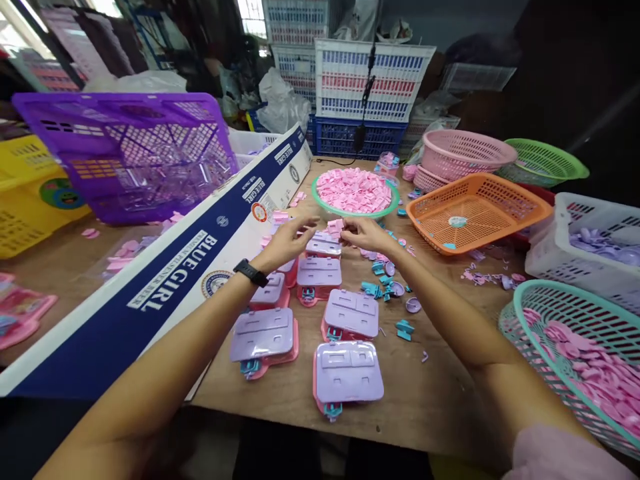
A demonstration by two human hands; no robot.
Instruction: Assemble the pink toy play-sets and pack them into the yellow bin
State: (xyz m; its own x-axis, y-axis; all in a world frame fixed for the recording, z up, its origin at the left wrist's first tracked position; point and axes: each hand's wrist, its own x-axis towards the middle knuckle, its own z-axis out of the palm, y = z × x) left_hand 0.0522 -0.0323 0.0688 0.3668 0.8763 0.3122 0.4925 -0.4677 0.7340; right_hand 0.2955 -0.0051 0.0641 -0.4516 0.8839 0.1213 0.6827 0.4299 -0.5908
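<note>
My right hand pinches a small pink plastic piece over the farthest lilac-lidded box. Opposite it, my left hand, with a black watch on the wrist, has its fingers stretched out and apart, holding nothing I can see. Below both hands, several plastic boxes with lilac lids, pink bases and blue clasps stand in two rough rows; the nearest box is by the table's front edge, with another box to its left. Just beyond my hands is a green-rimmed basin heaped with pink pieces.
A long Blue Girl carton wall runs along the left, with a purple crate behind it. Loose blue clasps lie right of the boxes. An orange basket, a white crate and a teal basket line the right.
</note>
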